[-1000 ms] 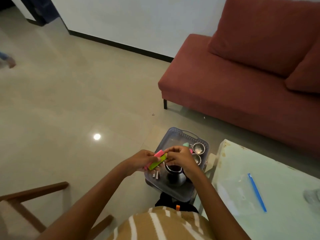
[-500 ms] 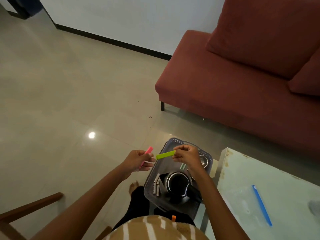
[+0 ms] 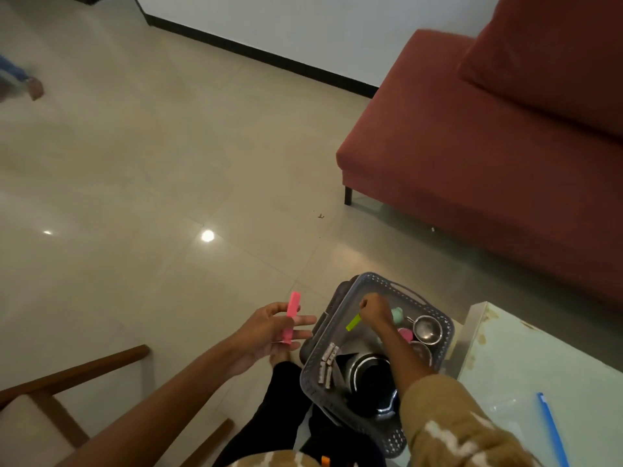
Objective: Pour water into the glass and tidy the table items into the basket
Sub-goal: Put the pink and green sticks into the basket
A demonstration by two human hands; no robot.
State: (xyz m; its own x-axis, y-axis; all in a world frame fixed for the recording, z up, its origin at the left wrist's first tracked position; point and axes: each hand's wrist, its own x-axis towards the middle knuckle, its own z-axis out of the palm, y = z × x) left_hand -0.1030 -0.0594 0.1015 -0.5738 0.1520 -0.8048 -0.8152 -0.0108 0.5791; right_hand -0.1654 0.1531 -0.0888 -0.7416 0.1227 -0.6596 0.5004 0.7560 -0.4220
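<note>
Right hand (image 3: 374, 310) lowered green strip (image 3: 353, 322), seemingly into basket (image 3: 371, 278).

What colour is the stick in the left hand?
Pink. The stick shows best in the head view.

From my feed, the basket (image 3: 374, 284) sits right in front of me, just left of the table (image 3: 526, 365), with the sofa (image 3: 472, 146) behind both. The kettle (image 3: 367, 375) is in the basket's near end and a bowl (image 3: 427, 329) is at its far right. My right hand (image 3: 374, 310) pinches a stick (image 3: 353, 322) inside the basket. My left hand (image 3: 269, 332) holds a second stick (image 3: 292, 318) just off its left side. The chair (image 3: 67, 375) is near left.
</note>
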